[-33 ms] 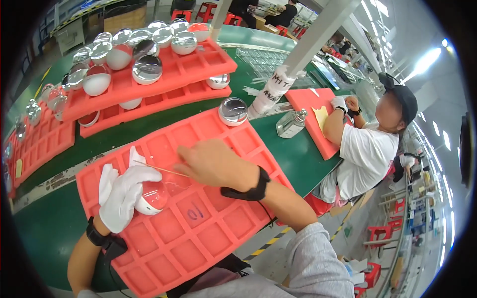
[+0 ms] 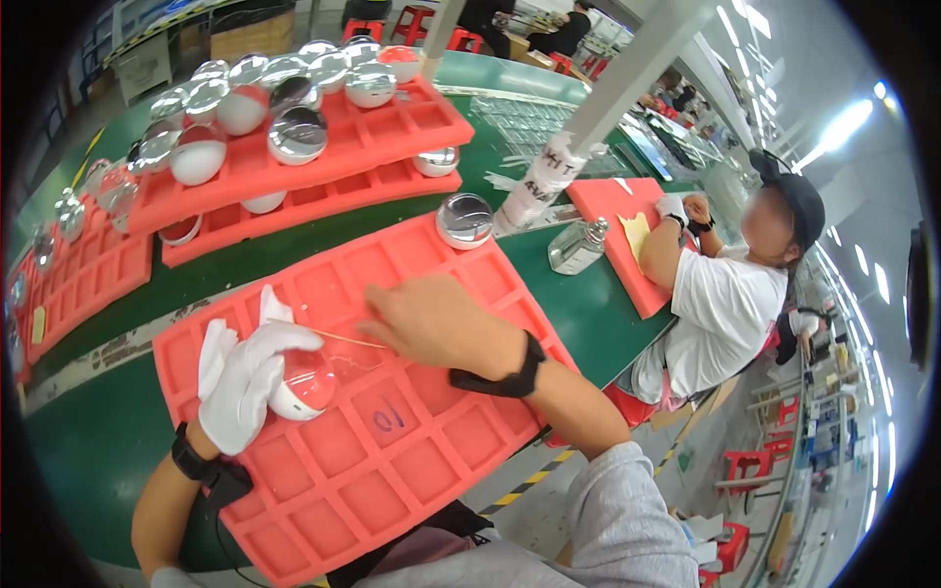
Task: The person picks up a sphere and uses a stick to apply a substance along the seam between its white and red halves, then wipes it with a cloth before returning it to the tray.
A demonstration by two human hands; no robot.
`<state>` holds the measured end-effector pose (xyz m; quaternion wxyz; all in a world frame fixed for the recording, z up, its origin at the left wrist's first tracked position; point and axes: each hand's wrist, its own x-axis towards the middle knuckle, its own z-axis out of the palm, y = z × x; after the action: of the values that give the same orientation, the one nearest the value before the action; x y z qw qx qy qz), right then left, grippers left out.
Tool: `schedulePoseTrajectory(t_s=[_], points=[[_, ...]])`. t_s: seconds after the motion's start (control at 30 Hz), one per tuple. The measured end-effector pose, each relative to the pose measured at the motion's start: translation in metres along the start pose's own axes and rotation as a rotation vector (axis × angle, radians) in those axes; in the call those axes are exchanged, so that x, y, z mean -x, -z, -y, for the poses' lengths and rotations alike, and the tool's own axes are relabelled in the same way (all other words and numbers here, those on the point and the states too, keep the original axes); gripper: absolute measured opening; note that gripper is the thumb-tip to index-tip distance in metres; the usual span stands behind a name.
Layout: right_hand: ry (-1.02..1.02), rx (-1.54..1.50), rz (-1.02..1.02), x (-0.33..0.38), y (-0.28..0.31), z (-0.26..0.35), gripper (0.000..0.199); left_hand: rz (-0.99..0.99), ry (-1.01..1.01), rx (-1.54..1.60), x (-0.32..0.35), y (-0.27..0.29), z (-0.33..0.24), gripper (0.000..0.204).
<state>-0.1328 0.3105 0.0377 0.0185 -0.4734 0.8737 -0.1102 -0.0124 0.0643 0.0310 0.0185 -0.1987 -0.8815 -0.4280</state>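
My left hand [image 2: 245,377], in a white glove, is closed around a red-and-white ball [image 2: 304,387] and holds it just above a red foam tray [image 2: 392,461] with square pockets. My bare right hand [image 2: 431,318] pinches a thin wooden stick [image 2: 343,338]. The stick's tip points left and reaches the top of the ball. Each of my wrists carries a black band. One chrome ball [image 2: 464,220] sits in a pocket at the tray's far corner.
Two stacked red trays [image 2: 392,127] behind hold several chrome and red-white balls. Another red tray [image 2: 78,274] lies at the left on the green table [image 2: 88,441]. A white post [image 2: 588,118] rises at the right. A seated co-worker [image 2: 725,294] works beside a clear bottle [image 2: 576,245].
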Motion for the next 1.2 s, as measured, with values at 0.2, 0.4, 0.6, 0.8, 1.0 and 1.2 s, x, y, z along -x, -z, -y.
schedulePoseTrajectory(t_s=[0.2,0.4,0.6,0.8,1.0,1.2], points=[[0.548,-0.362,-0.292,0.050,0.045,0.102,0.040,-0.061,-0.070,0.116,-0.007,-0.009,0.007,0.029],[1.329,-0.018,-0.624,0.030,0.036,0.131,0.043,-0.132,-0.443,-0.202,-0.006,-0.010,0.004,0.031],[0.136,-0.641,-0.235,-0.023,0.014,0.045,0.024,0.021,-0.709,-0.546,0.000,-0.023,0.000,0.032],[0.256,-0.274,-0.049,-0.074,-0.025,0.030,0.021,-0.021,-0.786,-0.674,0.008,-0.029,0.003,0.036],[0.213,-0.223,0.092,-0.091,-0.024,0.034,0.015,-0.037,-0.765,-0.595,0.008,-0.026,0.007,0.036],[0.285,-0.409,-0.103,-0.083,-0.005,0.023,0.012,-0.044,-0.666,-0.448,0.009,-0.024,0.007,0.029]])
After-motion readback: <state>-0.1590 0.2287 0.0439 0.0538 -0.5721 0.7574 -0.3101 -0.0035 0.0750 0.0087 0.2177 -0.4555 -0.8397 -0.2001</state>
